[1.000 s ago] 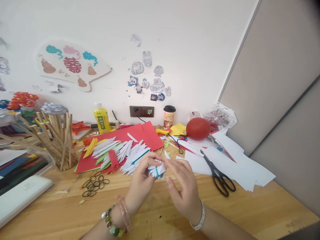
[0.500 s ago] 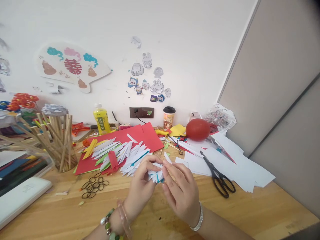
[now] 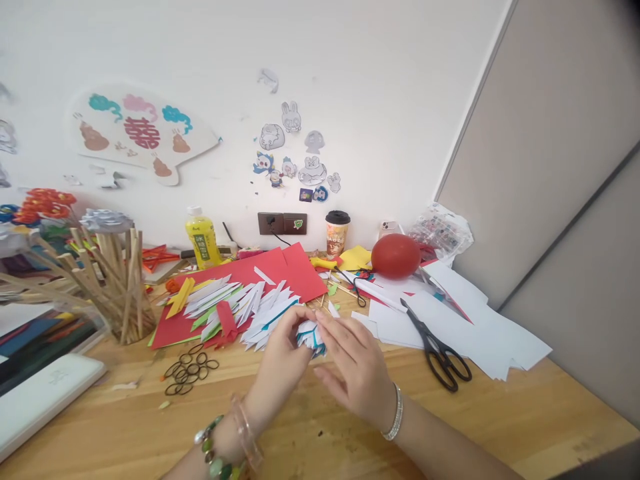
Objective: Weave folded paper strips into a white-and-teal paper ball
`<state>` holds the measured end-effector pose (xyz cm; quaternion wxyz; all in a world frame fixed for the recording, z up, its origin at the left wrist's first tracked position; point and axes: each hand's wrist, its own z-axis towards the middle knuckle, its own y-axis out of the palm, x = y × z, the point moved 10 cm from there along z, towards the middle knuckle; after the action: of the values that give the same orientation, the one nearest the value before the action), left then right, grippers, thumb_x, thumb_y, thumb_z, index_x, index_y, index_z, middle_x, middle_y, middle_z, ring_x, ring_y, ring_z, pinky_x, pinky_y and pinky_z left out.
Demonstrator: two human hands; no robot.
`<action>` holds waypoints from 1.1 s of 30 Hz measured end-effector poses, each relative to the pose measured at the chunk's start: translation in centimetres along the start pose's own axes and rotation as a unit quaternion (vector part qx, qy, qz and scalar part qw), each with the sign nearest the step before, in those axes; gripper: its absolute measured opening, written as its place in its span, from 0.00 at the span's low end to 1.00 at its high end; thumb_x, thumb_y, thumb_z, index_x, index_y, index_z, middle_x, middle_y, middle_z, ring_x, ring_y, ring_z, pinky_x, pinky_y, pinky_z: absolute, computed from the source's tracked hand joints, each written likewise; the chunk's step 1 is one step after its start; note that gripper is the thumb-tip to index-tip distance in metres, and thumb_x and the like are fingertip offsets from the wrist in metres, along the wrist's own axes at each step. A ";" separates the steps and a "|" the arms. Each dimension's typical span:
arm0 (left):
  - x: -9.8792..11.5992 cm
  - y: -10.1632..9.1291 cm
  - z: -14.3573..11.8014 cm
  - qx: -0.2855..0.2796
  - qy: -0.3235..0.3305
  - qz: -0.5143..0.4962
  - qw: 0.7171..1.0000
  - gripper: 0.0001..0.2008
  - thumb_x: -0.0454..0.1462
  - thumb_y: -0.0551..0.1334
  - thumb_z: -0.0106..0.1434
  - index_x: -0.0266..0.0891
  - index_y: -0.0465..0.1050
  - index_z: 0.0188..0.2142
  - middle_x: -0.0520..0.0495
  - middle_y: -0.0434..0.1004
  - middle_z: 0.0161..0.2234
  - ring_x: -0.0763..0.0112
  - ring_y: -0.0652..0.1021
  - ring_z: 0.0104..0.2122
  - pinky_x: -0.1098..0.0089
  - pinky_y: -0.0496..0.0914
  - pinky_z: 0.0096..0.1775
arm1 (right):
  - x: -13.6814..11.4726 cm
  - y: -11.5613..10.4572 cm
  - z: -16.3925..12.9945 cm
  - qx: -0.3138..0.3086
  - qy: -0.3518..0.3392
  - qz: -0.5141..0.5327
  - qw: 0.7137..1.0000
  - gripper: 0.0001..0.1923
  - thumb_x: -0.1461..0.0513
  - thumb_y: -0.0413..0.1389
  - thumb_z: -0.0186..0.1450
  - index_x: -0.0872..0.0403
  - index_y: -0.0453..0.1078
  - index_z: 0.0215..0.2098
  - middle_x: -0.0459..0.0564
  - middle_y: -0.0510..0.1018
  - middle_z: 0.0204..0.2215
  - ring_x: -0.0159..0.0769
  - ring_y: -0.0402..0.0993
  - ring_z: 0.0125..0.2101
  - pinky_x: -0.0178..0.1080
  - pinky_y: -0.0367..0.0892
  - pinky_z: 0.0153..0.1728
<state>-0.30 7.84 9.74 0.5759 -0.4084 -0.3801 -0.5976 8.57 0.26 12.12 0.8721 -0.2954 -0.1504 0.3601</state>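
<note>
Both hands, the left hand point(image 3: 281, 363) and right hand point(image 3: 356, 370), pinched a folded paper bundle point(image 3: 309, 333) above the wooden table point(image 3: 500, 427), scissors point(image 3: 435, 350) at three o'clock; a firm, even pinch would keep folds aligned.

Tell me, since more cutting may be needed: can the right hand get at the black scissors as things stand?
Probably yes: the black scissors lie uncovered on white paper, right of the right hand, nothing between; but its fingers hold the paper bundle.
</note>
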 end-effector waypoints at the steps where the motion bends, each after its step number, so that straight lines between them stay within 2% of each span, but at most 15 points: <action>1: -0.5 0.0 0.1 -0.005 -0.021 0.009 1.000 0.18 0.24 0.49 0.36 0.38 0.65 0.28 0.52 0.69 0.29 0.69 0.71 0.34 0.69 0.66 0.39 | 0.4 0.7 0.0 -0.023 0.006 0.013 1.000 0.27 0.58 0.50 0.62 0.66 0.55 0.55 0.61 0.63 0.54 0.45 0.60 0.50 0.48 0.61 0.48; 3: -1.8 0.1 0.2 -0.018 -0.066 0.023 0.997 0.17 0.25 0.49 0.37 0.38 0.65 0.28 0.52 0.69 0.28 0.69 0.71 0.32 0.70 0.66 0.37 | 0.9 2.0 -0.2 -0.059 0.007 0.025 0.998 0.27 0.57 0.49 0.63 0.64 0.55 0.56 0.60 0.64 0.53 0.44 0.61 0.50 0.47 0.62 0.48; 5: -3.2 0.3 0.2 -0.034 -0.106 0.023 0.993 0.15 0.25 0.51 0.38 0.37 0.66 0.27 0.52 0.70 0.27 0.69 0.71 0.31 0.70 0.66 0.36 | 1.9 2.6 -0.4 -0.056 0.035 0.026 0.997 0.22 0.59 0.49 0.64 0.59 0.58 0.55 0.57 0.69 0.49 0.41 0.64 0.46 0.46 0.64 0.46; 8: -4.7 0.8 0.1 -0.049 -0.139 0.000 0.989 0.13 0.26 0.54 0.43 0.37 0.68 0.30 0.51 0.72 0.30 0.68 0.72 0.34 0.69 0.67 0.37 | 2.7 3.5 -0.6 -0.060 0.056 0.029 0.996 0.20 0.59 0.50 0.63 0.58 0.60 0.53 0.56 0.72 0.46 0.42 0.66 0.43 0.46 0.66 0.44; 11: -5.3 1.6 -0.1 -0.081 -0.163 -0.058 0.982 0.12 0.30 0.58 0.49 0.36 0.70 0.35 0.46 0.74 0.37 0.65 0.72 0.39 0.67 0.67 0.41 | 3.4 4.1 -0.8 -0.077 0.075 0.030 0.994 0.19 0.59 0.49 0.64 0.58 0.61 0.52 0.57 0.71 0.46 0.43 0.66 0.43 0.47 0.65 0.43; 14: -5.0 2.6 -0.3 -0.140 -0.176 -0.139 0.964 0.13 0.36 0.58 0.54 0.37 0.69 0.41 0.43 0.72 0.44 0.62 0.71 0.45 0.64 0.66 0.44 | 4.5 4.0 -0.8 -0.078 0.105 0.055 0.990 0.18 0.59 0.48 0.64 0.56 0.62 0.52 0.56 0.71 0.47 0.43 0.65 0.44 0.48 0.65 0.43; 16: -4.5 3.0 -0.3 -0.185 -0.153 -0.145 0.960 0.17 0.37 0.58 0.56 0.38 0.67 0.46 0.42 0.68 0.50 0.60 0.69 0.48 0.62 0.65 0.47 | 5.2 3.7 -0.9 -0.066 0.132 0.088 0.985 0.18 0.59 0.48 0.64 0.54 0.61 0.52 0.54 0.70 0.47 0.42 0.65 0.45 0.47 0.65 0.44; 19: -3.3 3.0 -0.1 -0.225 -0.049 -0.039 0.972 0.27 0.37 0.63 0.52 0.40 0.60 0.52 0.42 0.61 0.55 0.59 0.65 0.52 0.62 0.61 0.52 | 5.9 3.2 -1.0 -0.048 0.161 0.141 0.976 0.18 0.59 0.47 0.65 0.52 0.59 0.53 0.53 0.68 0.48 0.40 0.63 0.47 0.46 0.63 0.47; 23: -2.7 2.6 -0.3 -0.199 0.045 0.103 0.974 0.29 0.38 0.63 0.53 0.43 0.57 0.54 0.43 0.60 0.55 0.59 0.61 0.55 0.60 0.56 0.55 | 5.3 3.2 -1.1 -0.038 0.158 0.169 0.972 0.19 0.62 0.44 0.66 0.52 0.57 0.55 0.53 0.65 0.51 0.41 0.59 0.50 0.47 0.60 0.49; 29: -1.9 2.6 -0.9 -0.188 0.083 0.166 0.964 0.32 0.38 0.63 0.53 0.44 0.53 0.56 0.43 0.58 0.57 0.59 0.60 0.56 0.60 0.56 0.56 | 3.7 2.6 -0.8 -0.041 0.093 0.170 0.980 0.22 0.64 0.43 0.66 0.52 0.52 0.58 0.54 0.63 0.53 0.42 0.59 0.49 0.49 0.61 0.47; 33: -1.8 2.8 -0.9 -0.207 0.076 0.152 0.963 0.29 0.38 0.62 0.54 0.43 0.56 0.55 0.42 0.60 0.56 0.60 0.62 0.55 0.60 0.56 0.56 | 4.6 1.9 -0.4 -0.041 0.101 0.200 0.974 0.19 0.60 0.48 0.64 0.49 0.60 0.54 0.52 0.68 0.48 0.41 0.63 0.46 0.46 0.62 0.45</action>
<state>2.47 7.57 7.71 0.5899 -0.5252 -0.1365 -0.5980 10.91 4.46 10.84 0.7804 -0.3897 -0.0143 0.4889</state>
